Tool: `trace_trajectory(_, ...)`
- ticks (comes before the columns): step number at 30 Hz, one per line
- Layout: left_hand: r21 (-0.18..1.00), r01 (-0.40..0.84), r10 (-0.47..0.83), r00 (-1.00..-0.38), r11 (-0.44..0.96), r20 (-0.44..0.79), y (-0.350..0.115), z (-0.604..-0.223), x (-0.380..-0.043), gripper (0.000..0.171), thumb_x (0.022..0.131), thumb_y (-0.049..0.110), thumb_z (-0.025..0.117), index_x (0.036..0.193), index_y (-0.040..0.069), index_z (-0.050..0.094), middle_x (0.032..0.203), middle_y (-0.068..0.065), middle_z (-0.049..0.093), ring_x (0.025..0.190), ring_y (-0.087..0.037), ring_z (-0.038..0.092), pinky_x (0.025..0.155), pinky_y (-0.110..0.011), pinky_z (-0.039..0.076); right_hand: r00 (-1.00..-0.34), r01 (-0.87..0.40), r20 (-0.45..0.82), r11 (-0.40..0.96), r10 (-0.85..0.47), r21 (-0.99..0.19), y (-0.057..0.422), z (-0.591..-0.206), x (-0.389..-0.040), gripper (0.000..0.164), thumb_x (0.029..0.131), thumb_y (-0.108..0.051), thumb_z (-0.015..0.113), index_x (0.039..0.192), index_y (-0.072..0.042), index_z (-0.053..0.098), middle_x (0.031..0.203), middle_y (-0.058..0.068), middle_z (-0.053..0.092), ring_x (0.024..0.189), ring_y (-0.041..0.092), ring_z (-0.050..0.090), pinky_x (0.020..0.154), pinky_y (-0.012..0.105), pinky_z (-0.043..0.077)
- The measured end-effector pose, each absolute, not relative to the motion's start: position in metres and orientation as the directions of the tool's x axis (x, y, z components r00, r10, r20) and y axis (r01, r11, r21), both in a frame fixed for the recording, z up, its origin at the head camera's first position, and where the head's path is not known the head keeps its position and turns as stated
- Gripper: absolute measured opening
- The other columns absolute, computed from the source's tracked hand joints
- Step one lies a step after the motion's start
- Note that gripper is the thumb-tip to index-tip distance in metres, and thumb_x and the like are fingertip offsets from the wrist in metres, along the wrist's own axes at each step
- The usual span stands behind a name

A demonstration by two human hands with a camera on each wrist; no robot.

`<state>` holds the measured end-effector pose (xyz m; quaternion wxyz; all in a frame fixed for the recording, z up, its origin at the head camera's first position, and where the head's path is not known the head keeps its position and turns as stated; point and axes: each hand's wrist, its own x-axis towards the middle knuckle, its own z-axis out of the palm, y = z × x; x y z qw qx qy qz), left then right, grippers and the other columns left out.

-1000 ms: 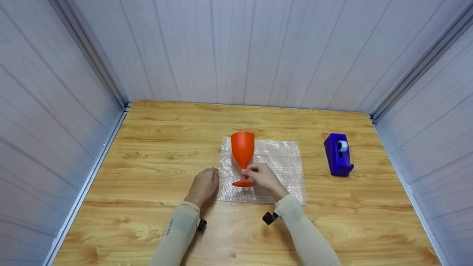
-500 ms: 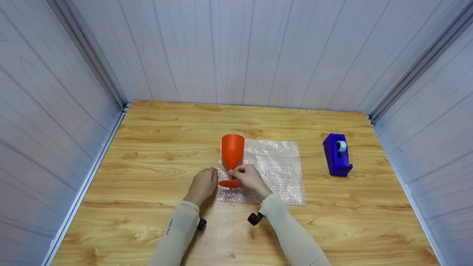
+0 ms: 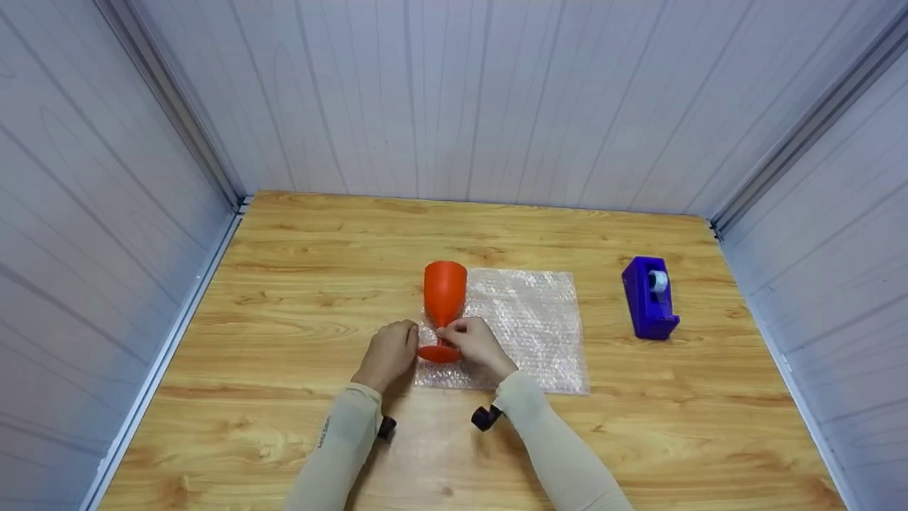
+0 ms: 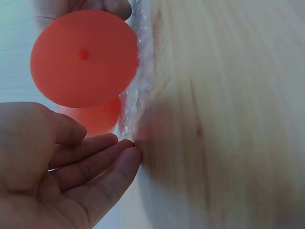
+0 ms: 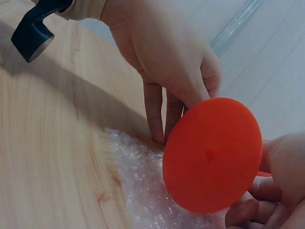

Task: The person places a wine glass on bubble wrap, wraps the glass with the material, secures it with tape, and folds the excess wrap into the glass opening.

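Note:
An orange goblet (image 3: 445, 291) lies along the left part of a sheet of bubble wrap (image 3: 528, 326), bowl pointing away and round foot (image 4: 85, 58) towards me. My right hand (image 3: 477, 344) pinches its stem between thumb and fingers. Just left of the foot, my left hand (image 3: 386, 355) rests at the wrap's left edge. In the left wrist view the left fingers (image 4: 102, 183) are fairly straight, their tips touching the table beside the wrap. The foot hides part of both hands in the right wrist view. Whether the goblet fully touches the wrap is hard to tell.
A purple tape dispenser (image 3: 649, 298) with a roll of clear tape stands on the wooden table (image 3: 298, 284) to the right. White panel walls (image 3: 454, 99) enclose the table at the back and on both sides.
The right hand has carried the goblet left across the bubble wrap and slightly down, close to the left hand. My left hand has stayed at the wrap's left edge.

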<state>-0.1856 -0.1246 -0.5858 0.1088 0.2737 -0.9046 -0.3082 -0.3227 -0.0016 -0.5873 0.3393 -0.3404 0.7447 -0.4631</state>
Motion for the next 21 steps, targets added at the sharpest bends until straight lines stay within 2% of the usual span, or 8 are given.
trace_trajectory(3, 0.635, -0.442, -0.569, -0.822, 0.634, -0.004, -0.129, -0.583, -0.190, 0.024, 0.103, 0.015, 0.051, 0.097, 0.001, 0.069, 0.080, -0.006, 0.063, 0.076, -0.024, 0.062, 0.072, -0.043, 0.054, -0.534, -0.186, -0.180, 0.322, -0.826, -0.928, -0.002, -0.587, -0.323, 0.022, 0.096, -0.016, 0.068, 0.087, 0.002, 0.075, 0.073, 0.000, 0.065, 0.068, 0.011, 0.053, 0.063, 0.024, 0.043)
trace_trajectory(6, 0.673, -0.456, -0.579, -0.814, 0.583, -0.049, -0.135, -0.580, -0.197, 0.030, 0.105, 0.024, 0.051, 0.103, 0.000, 0.069, 0.082, -0.007, 0.064, 0.076, -0.024, 0.060, 0.073, -0.042, 0.053, -0.534, -0.189, -0.162, 0.304, -0.830, -0.934, -0.003, -0.589, -0.323, 0.021, 0.095, -0.014, 0.068, 0.087, 0.004, 0.075, 0.074, 0.002, 0.066, 0.069, 0.011, 0.055, 0.064, 0.024, 0.045)
trace_trajectory(13, 0.772, -0.464, -0.577, -0.801, 0.435, -0.157, -0.147, -0.574, -0.223, 0.070, 0.101, 0.057, 0.046, 0.129, -0.005, 0.060, 0.108, -0.016, 0.068, 0.092, -0.028, 0.063, 0.091, -0.046, 0.051, -0.542, -0.227, -0.146, 0.311, -0.828, -0.923, -0.002, -0.592, -0.327, 0.020, 0.094, -0.014, 0.068, 0.085, 0.003, 0.075, 0.071, -0.003, 0.064, 0.067, 0.010, 0.052, 0.061, 0.023, 0.043)
trace_trajectory(16, 0.793, -0.455, -0.572, -0.803, 0.406, -0.168, -0.149, -0.574, -0.231, 0.074, 0.097, 0.060, 0.053, 0.133, -0.005, 0.057, 0.109, -0.016, 0.068, 0.091, -0.028, 0.062, 0.089, -0.045, 0.050, -0.536, -0.237, -0.140, 0.307, -0.833, -0.922, -0.001, -0.592, -0.327, 0.021, 0.094, -0.014, 0.068, 0.085, 0.003, 0.075, 0.069, -0.004, 0.062, 0.065, 0.009, 0.052, 0.060, 0.023, 0.042)
trace_trajectory(21, 0.833, -0.450, -0.595, -0.781, 0.321, -0.193, -0.151, -0.574, -0.236, 0.071, 0.089, 0.055, 0.069, 0.133, 0.000, 0.057, 0.105, -0.012, 0.067, 0.087, -0.026, 0.061, 0.082, -0.041, 0.051, -0.527, -0.243, -0.148, 0.316, -0.837, -0.917, -0.002, -0.592, -0.329, 0.022, 0.095, -0.016, 0.068, 0.087, 0.004, 0.076, 0.067, -0.005, 0.059, 0.063, 0.009, 0.050, 0.058, 0.023, 0.041)
